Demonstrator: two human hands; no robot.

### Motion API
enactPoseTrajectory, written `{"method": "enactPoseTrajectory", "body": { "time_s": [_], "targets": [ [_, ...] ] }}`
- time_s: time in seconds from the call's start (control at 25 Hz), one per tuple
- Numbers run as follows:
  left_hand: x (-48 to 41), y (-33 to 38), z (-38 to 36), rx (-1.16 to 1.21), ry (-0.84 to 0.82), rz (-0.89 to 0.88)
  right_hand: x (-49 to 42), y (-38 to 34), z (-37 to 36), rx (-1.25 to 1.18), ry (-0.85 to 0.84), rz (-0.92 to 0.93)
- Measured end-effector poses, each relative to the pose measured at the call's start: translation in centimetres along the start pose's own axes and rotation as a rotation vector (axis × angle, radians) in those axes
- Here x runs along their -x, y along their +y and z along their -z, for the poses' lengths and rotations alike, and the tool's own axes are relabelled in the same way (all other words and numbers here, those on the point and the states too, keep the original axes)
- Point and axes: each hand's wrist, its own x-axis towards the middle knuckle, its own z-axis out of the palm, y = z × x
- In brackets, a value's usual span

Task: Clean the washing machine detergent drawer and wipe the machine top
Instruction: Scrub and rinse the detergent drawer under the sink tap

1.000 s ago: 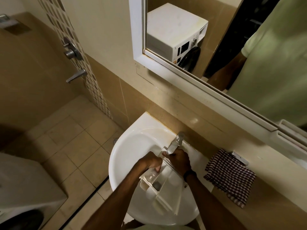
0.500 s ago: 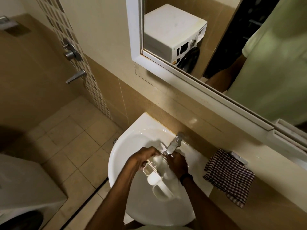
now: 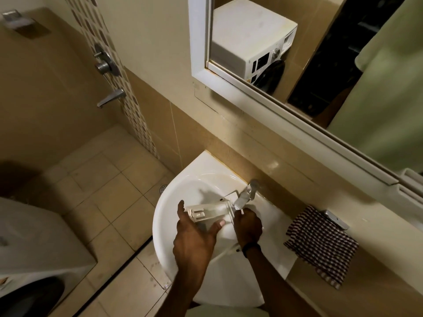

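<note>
One white plastic detergent drawer [image 3: 209, 211] is held over the single white ceramic basin [image 3: 201, 179], just below the spout of the one chrome tap [image 3: 245, 195]. Both hands are on it: the left hand [image 3: 194, 236] brackets its left end, fingers [image 3: 182, 208] along the far side and thumb on the near side, while the right hand [image 3: 248, 225] curls around the front panel at the tap end, though how tightly is hard to judge from here. One red-and-white checked cloth [image 3: 320, 245] lies on the beige counter [image 3: 370, 287], well apart from the hands. One white washing machine [image 3: 34, 243] stands lower left. Half a second ago the drawer pointed lengthwise towards the person; now it lies crosswise under the tap.
</note>
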Motion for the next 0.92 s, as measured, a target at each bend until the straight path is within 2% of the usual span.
{"method": "enactPoseTrajectory", "body": {
  "time_s": [0.24,0.4,0.52,0.56,0.68,0.72,0.88,0.92],
  "targets": [
    [-2.5,-0.6,0.0,-0.141,0.014,-0.021,-0.7,0.5,0.1,-0.012,-0.061,0.014],
    [-3.1,-0.8,0.8,-0.135,0.053,-0.033,-0.7,0.5,0.5,-0.173,-0.288,0.1],
    [-2.1,-0.2,0.4,-0.18,0.067,-0.119,-0.9,-0.4,1.0,-0.275,-0.159,0.088],
    [-2.0,0.0,0.4,-0.186,0.073,-0.127,-1.2,-0.5,0.9,-0.28,-0.179,0.077],
    [-2.0,0.0,1.0,-0.217,0.061,-0.134,-1.7,0.4,1.1,-0.132,-0.414,0.098],
    [-1.9,-0.1,1.1,-0.231,0.058,-0.149,-2.0,1.0,1.0,-0.084,-0.445,0.116],
    [-1.0,0.4,0.7,-0.254,0.057,-0.212,-3.0,0.8,0.8,-0.177,-0.259,0.097],
    [-1.1,0.6,0.7,-0.249,0.06,-0.201,-3.1,0.6,0.7,-0.169,-0.264,0.088]
  ]
}}
